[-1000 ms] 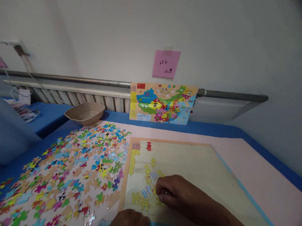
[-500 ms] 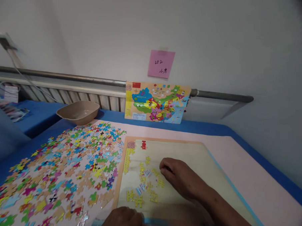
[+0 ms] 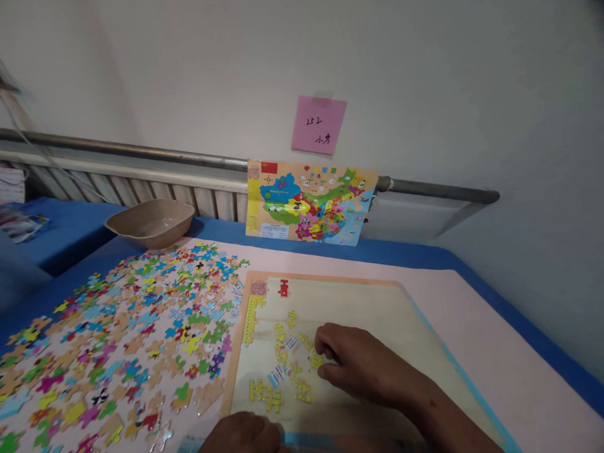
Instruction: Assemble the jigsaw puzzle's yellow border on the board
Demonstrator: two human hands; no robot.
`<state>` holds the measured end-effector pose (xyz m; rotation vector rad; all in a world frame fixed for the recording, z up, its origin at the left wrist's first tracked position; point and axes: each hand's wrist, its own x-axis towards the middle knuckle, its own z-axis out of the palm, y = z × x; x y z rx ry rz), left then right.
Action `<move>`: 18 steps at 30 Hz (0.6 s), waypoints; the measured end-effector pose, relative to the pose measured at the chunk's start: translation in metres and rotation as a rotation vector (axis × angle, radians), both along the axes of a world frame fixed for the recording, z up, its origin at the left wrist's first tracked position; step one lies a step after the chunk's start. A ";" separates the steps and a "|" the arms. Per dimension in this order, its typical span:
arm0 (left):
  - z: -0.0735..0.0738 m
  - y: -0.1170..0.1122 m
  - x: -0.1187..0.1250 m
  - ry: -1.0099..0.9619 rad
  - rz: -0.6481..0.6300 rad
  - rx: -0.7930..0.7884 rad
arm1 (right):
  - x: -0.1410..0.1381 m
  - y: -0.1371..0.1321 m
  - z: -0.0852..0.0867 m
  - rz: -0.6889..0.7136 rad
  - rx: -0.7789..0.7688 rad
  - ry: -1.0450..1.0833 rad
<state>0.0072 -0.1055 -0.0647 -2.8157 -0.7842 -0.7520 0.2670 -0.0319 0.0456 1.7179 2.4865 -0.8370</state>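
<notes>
A pale puzzle board point(image 3: 376, 317) with a tan frame lies on the table, holding a few placed pieces: a red one point(image 3: 283, 287) near its top left and yellow ones point(image 3: 282, 361) lower down. My right hand point(image 3: 353, 364) rests on the board with its fingers curled, pinching at a yellow piece point(image 3: 316, 359). My left hand point(image 3: 241, 443) sits at the board's near edge, fingers folded under and mostly out of view. Several loose colourful puzzle pieces point(image 3: 117, 341) are spread out left of the board.
A beige bowl point(image 3: 150, 222) stands at the back left. A coloured map picture point(image 3: 308, 203) leans against the radiator and pipe point(image 3: 430, 191), under a pink note point(image 3: 318, 124) on the wall. The table's blue edge point(image 3: 537, 336) runs along the right.
My right hand moved up the board from the lower yellow pieces, then drew back a little and curled onto a yellow piece. The view shifted slightly right. The left hand stayed put.
</notes>
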 end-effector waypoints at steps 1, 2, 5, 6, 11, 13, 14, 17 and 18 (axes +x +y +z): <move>-0.002 0.000 -0.001 0.017 0.003 -0.007 | -0.001 -0.001 -0.001 0.003 0.007 -0.005; -0.003 -0.001 -0.002 0.026 0.004 -0.011 | -0.002 -0.001 -0.001 0.006 0.011 -0.010; -0.005 0.000 -0.001 0.003 0.005 -0.014 | -0.003 -0.002 -0.005 0.021 0.014 -0.014; -0.005 0.001 -0.001 -0.014 0.007 -0.023 | -0.003 -0.003 -0.006 0.025 0.019 -0.011; -0.012 0.004 0.005 -0.118 0.032 -0.010 | -0.001 -0.004 -0.011 0.011 0.066 -0.008; -0.020 0.004 0.006 -0.176 0.064 0.019 | -0.001 -0.004 -0.011 0.006 0.068 -0.026; -0.024 0.004 0.007 -0.201 0.079 0.034 | -0.002 -0.005 -0.011 0.010 0.068 -0.035; -0.039 0.004 0.004 -0.114 0.077 0.005 | -0.002 -0.005 -0.010 0.032 0.082 -0.043; -0.042 0.005 0.003 -0.076 0.072 -0.012 | -0.002 -0.006 -0.011 0.035 0.089 -0.043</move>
